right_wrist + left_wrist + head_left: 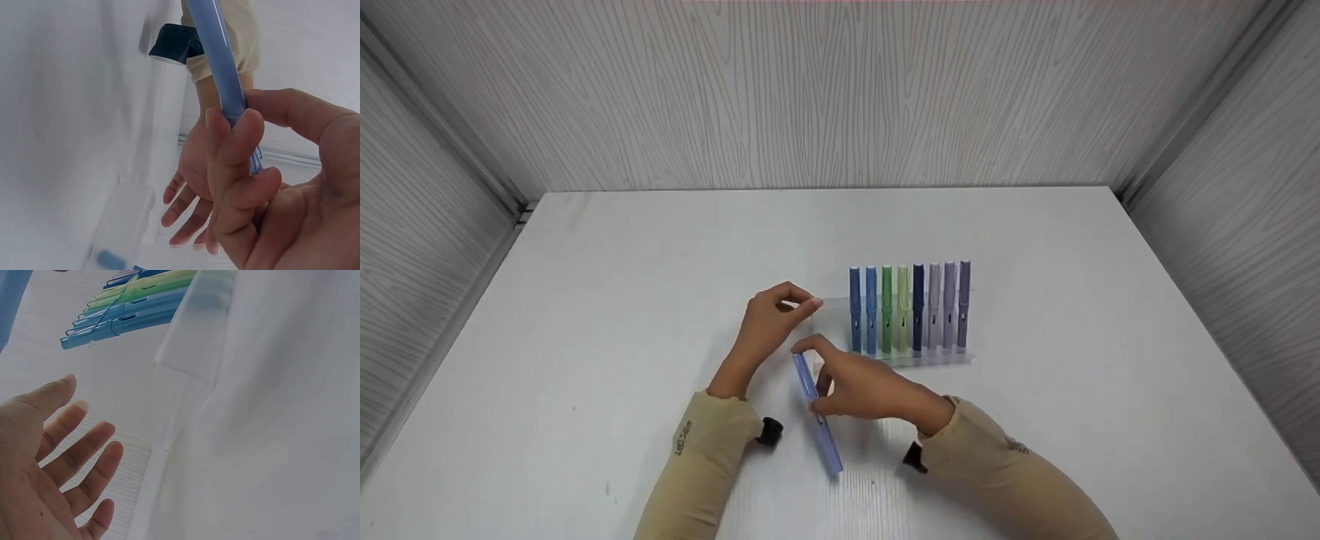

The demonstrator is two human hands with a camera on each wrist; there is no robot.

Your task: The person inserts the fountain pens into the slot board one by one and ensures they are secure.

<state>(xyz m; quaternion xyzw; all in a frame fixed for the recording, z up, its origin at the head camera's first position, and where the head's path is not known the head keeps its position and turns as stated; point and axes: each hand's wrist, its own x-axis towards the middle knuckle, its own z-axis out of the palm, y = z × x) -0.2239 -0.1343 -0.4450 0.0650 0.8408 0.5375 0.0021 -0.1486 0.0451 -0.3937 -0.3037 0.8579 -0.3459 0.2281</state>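
My right hand pinches a light blue fountain pen between thumb and fingers, the pen slanting down toward me in the head view. Seen from the right wrist, the fingers curl round the pen near its clip. A clear plastic pen stand rests beyond that hand, holding a row of several capped pens from blue through green to purple. My left hand is at the stand's left end, its thumb and fingertips by the upper corner. In the left wrist view its fingers are loosely bent and spread, holding nothing.
The white tabletop carries the stand. A wood-grain panel rises behind the table, with side panels at left and right. Black wrist-worn devices stick out beneath both beige sleeves.
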